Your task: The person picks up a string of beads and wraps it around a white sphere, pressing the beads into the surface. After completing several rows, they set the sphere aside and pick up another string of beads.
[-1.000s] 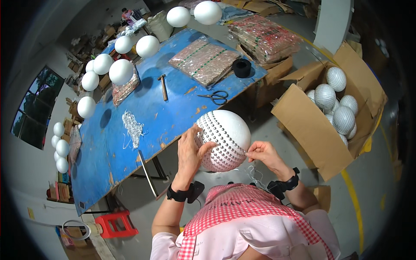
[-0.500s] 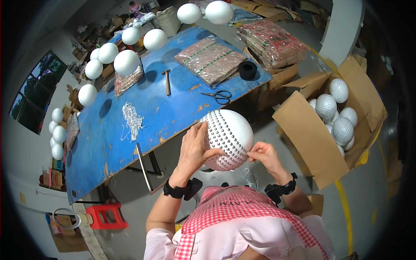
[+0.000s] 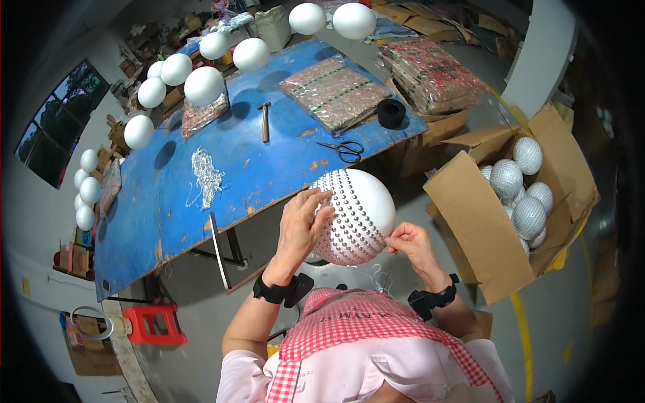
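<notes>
Just off the table's front edge is a white ball, its left and lower parts covered in rows of small silver beads. Its underside is partly hidden. My left hand steadies the ball from the left, with the fingers bent over the bead rows and the thumb drawn up near the index finger. On the right, my right hand pinches thumb and forefinger together beside the ball, where a bead string runs along the surface to the fingertips. Thin silver strands hang below the ball.
The blue table carries a silver bead bundle, a hammer, scissors, a black roll and a plastic-wrapped pack. White balls hang above. Right stands a carton of beaded balls; left, a red stool.
My left thumb has lifted from low on the ball to near the index finger. The right hand stays pinched beside the ball. The whole view has shifted slightly.
</notes>
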The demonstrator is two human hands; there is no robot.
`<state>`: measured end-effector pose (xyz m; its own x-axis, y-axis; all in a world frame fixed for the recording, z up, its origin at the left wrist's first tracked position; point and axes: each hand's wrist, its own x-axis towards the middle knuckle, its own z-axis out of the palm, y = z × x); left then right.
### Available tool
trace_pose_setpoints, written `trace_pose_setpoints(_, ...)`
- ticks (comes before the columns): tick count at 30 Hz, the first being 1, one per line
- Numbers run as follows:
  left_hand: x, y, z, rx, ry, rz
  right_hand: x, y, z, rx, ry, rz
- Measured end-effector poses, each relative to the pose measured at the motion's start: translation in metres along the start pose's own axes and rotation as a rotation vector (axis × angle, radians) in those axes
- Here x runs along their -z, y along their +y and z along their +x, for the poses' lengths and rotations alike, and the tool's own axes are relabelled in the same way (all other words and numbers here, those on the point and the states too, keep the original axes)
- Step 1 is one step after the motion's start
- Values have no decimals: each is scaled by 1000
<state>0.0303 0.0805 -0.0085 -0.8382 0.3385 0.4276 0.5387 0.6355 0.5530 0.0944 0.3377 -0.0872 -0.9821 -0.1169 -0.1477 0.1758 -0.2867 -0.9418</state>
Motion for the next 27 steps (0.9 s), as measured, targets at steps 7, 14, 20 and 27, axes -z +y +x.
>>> trace_pose_setpoints(7, -7, 2, -3, -16, -45, 44, 1, -3, -5, -26, -15, -33)
trace_pose_setpoints(14, -10, -5, -4, 160, 1, -200, -2, -2, -6, -13, 1, -10)
trace_pose_setpoints(20, -2, -4, -6, 159, -3, -68, -2, -3, -9, -36, -22, -5)
trace_pose_setpoints(27, 0, 9, -10, -44, -61, 169, -1, 1, -7, -35, -3, 2)
